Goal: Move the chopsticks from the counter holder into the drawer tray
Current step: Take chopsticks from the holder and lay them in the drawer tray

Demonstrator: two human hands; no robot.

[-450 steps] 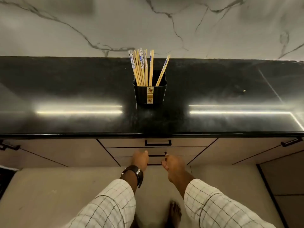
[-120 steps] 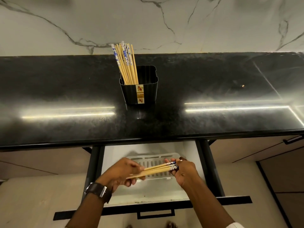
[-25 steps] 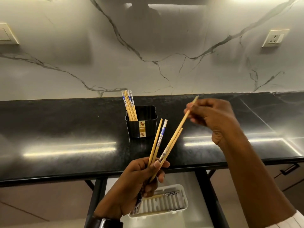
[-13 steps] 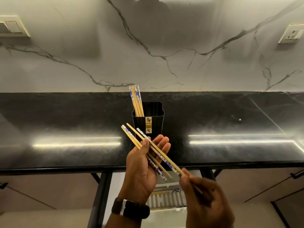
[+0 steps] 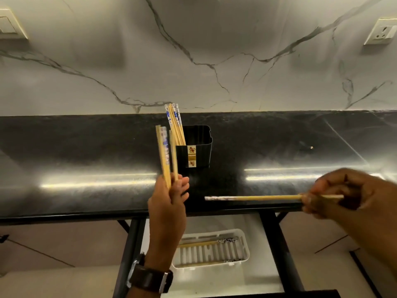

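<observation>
A black holder point(image 5: 198, 147) stands on the dark counter point(image 5: 86, 151) with several chopsticks point(image 5: 175, 123) leaning in its left corner. My left hand point(image 5: 169, 203) grips a small upright bundle of chopsticks point(image 5: 165, 153) just left of the holder. My right hand point(image 5: 343, 192) holds a single chopstick point(image 5: 253, 198) level, its patterned end pointing left over the counter's front edge. Below, the open drawer point(image 5: 268, 276) carries a white slotted tray point(image 5: 245, 244) with a few chopsticks point(image 5: 206, 243) lying in it.
A marble wall rises behind the counter, with a switch plate point(image 5: 8, 26) at the upper left and a socket point(image 5: 382, 33) at the upper right. Black drawer rails point(image 5: 277, 244) flank the tray. Closed cabinet fronts sit to both sides.
My right hand has pulled one chopstick out of the bundle and swung right with it. My left hand has turned its bundle from slanted to upright.
</observation>
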